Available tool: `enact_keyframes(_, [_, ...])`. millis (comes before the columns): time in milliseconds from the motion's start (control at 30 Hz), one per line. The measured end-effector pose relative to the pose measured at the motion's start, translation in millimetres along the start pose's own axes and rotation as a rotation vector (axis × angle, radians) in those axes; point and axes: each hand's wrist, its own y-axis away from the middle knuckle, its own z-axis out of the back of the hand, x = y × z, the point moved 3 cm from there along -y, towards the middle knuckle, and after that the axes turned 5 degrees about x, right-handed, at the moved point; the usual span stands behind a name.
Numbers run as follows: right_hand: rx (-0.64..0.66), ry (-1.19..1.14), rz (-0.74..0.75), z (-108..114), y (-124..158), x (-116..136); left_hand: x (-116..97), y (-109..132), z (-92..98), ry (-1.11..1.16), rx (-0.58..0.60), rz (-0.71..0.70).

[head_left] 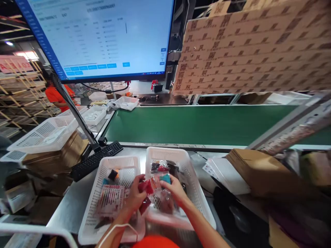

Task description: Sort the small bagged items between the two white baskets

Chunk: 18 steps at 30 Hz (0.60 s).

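Note:
Two white perforated baskets stand side by side on the steel table in front of me. My left hand [136, 198] grips a clear packet with red items [148, 187] between the baskets. My right hand [173, 190] holds the same packet's other end, over the right basket [200, 193], which holds several small bagged goods. The left basket [91, 210] holds a flat printed card pack [111, 199] and a few small dark and orange items.
A green conveyor belt [196, 124] runs across behind the baskets. A monitor [100, 38] on an arm hangs above, with a black keyboard [97, 159] below it. Flattened cardboard boxes [253, 51] fill the upper right. More white baskets [46, 132] stack at left. A person in orange [55, 96] stands far left.

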Motion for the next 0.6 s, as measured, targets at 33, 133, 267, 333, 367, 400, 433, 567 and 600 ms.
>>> enact_keyframes(33, [0.059, -0.011, -0.011, -5, 6, -3, 3, -2, -7.4, -0.007, 0.037, -0.008])
enact_keyframes(133, [0.103, -0.064, 0.003, -20, 18, -10, 13, -5, -25.0, -0.002, 0.104, -0.043])
enact_keyframes(267, [-0.152, -0.095, 0.025, -2, 8, -14, 16, -3, -25.8, -0.081, 0.014, -0.093])
enact_keyframes(333, [-0.217, -0.077, 0.017, 17, -3, -14, 11, -2, -23.6, -0.107, -0.011, -0.054])
enact_keyframes(367, [-0.208, -0.05, 0.011, 25, -8, -15, 8, -2, -23.1, -0.101, -0.025, -0.032])
enact_keyframes(400, [-0.181, -0.017, 0.007, 31, -14, -16, 4, -2, -23.4, -0.093, -0.042, -0.02])
enact_keyframes(433, [-0.155, 0.016, 0.005, 37, -18, -17, 1, -2, -24.2, -0.091, -0.059, -0.018])
enact_keyframes(567, [-0.271, 0.244, 0.01, 57, -29, -24, -6, -4, -30.1, -0.09, -0.119, -0.026])
enact_keyframes(600, [-0.333, 0.338, 0.008, 60, -29, -26, -7, -4, -31.9, -0.086, -0.132, -0.021])
